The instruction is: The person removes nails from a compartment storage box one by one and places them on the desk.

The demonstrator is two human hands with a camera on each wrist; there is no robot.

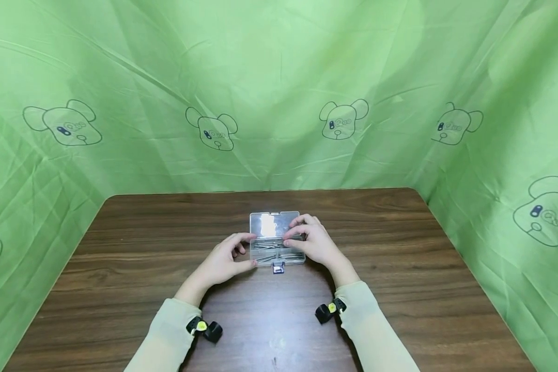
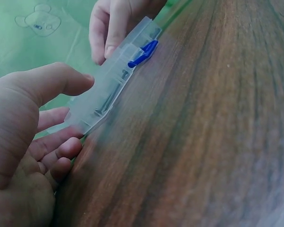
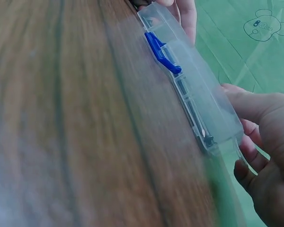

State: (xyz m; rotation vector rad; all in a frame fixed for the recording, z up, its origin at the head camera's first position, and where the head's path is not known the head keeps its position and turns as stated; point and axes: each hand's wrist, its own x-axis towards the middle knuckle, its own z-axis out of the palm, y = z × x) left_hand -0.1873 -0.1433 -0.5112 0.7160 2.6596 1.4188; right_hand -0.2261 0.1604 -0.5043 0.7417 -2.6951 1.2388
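A clear plastic compartment box (image 1: 277, 253) lies on the table, its transparent lid (image 1: 260, 226) swung up at the back. Thin metal nails (image 1: 290, 256) lie in its compartments, and a blue latch (image 2: 144, 54) hangs at the front. My left hand (image 1: 225, 258) holds the box's left end, thumb by the front corner and forefinger by the back. Over the rear compartment's right part is my right hand (image 1: 313, 243), thumb and fingertips close together. Whether they pinch a nail is hidden; in the right wrist view the box wall (image 3: 213, 99) covers the thumb tip.
The brown wooden table (image 1: 144, 258) stretches out around the box on all sides. Green cloth (image 1: 279, 77) with mouse-head drawings hangs behind the table and along both sides. Each wrist carries a small black camera (image 1: 211, 331) on a strap.
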